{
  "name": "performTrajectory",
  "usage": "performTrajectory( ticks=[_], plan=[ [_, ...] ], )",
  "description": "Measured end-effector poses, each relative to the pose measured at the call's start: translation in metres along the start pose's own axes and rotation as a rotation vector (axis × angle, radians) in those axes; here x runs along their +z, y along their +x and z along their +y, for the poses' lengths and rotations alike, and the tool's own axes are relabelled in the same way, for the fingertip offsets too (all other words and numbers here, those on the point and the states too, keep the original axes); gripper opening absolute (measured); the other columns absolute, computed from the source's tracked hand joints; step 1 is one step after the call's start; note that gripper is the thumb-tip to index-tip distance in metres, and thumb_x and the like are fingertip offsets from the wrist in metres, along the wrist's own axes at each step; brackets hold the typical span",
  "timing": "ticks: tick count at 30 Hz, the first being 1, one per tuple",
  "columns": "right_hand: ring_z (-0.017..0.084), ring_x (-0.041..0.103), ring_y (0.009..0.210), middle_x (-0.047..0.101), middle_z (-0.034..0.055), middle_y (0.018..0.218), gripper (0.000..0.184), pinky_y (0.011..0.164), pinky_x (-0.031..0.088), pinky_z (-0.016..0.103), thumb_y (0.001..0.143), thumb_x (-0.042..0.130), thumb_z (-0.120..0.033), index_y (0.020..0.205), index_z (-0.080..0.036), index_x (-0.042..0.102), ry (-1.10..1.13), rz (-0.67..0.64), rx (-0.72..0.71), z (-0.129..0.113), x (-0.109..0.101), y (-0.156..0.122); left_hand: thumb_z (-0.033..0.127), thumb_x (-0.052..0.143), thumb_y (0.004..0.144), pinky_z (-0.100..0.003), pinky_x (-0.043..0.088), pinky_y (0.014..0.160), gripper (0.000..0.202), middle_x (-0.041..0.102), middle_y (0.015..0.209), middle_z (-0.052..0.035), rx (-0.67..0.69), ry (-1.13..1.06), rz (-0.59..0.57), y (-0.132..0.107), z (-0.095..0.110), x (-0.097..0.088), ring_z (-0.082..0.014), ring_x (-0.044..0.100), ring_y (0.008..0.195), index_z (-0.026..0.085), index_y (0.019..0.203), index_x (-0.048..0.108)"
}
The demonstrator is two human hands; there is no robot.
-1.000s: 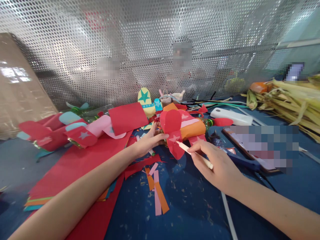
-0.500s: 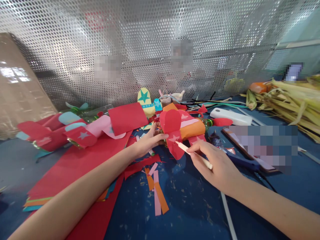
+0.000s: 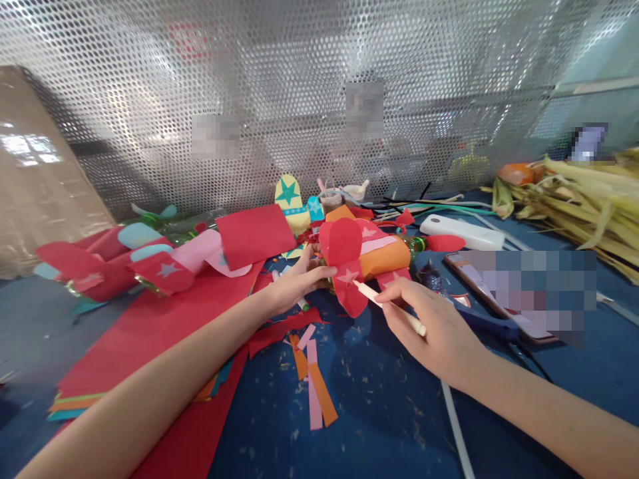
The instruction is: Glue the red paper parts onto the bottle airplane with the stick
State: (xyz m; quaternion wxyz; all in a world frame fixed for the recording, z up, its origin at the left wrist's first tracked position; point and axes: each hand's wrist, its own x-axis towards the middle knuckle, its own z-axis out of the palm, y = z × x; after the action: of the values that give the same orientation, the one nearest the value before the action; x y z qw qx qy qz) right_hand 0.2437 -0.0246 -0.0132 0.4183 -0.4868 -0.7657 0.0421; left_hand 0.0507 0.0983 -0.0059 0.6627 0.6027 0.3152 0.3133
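Observation:
A paper craft plane (image 3: 372, 256) with an orange body, red wings and pale stars lies on the blue table (image 3: 389, 412). My left hand (image 3: 294, 283) grips its left end, fingers closed against the red wing. My right hand (image 3: 429, 326) pinches a thin white stick (image 3: 387, 306), whose tip touches the lower red wing near a star.
Red paper sheets (image 3: 150, 332) lie at left with another red paper plane (image 3: 114, 266). Cut paper strips (image 3: 312, 372) lie in front. A white tool (image 3: 462, 231), a phone (image 3: 504, 293) and dried husks (image 3: 574, 199) sit at right. A perforated metal screen (image 3: 299, 93) stands behind.
The stick tip and my right hand shift slightly along the red wing. My left hand stays put.

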Motion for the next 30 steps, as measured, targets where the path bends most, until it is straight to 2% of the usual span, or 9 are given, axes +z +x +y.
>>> performTrajectory(
  ticks=[15,30],
  plan=[
    [0.015,0.061,0.066,0.064,0.0023,0.074,0.010,0.060,0.048,0.028,0.092,0.041,-0.019,0.088,-0.021,0.050,0.008,0.021,0.000,0.0001,0.0001,-0.0002,0.030,0.072,0.072,-0.042,0.047,0.093,0.051,0.066,0.110,-0.0073,-0.010,0.009,0.014,0.0006,-0.0005,-0.0025,-0.0268,0.061,0.110,0.023,0.114,0.044],
    [0.015,0.062,0.067,0.064,0.0028,0.076,0.010,0.061,0.048,0.028,0.092,0.041,-0.020,0.089,-0.021,0.051,0.012,0.007,0.010,0.0002,0.0000,-0.0001,0.030,0.072,0.072,-0.042,0.047,0.093,0.055,0.065,0.113,-0.0074,-0.021,0.006,0.013,0.0006,-0.0009,-0.0024,-0.0262,0.061,0.109,0.024,0.118,0.042]
  ],
)
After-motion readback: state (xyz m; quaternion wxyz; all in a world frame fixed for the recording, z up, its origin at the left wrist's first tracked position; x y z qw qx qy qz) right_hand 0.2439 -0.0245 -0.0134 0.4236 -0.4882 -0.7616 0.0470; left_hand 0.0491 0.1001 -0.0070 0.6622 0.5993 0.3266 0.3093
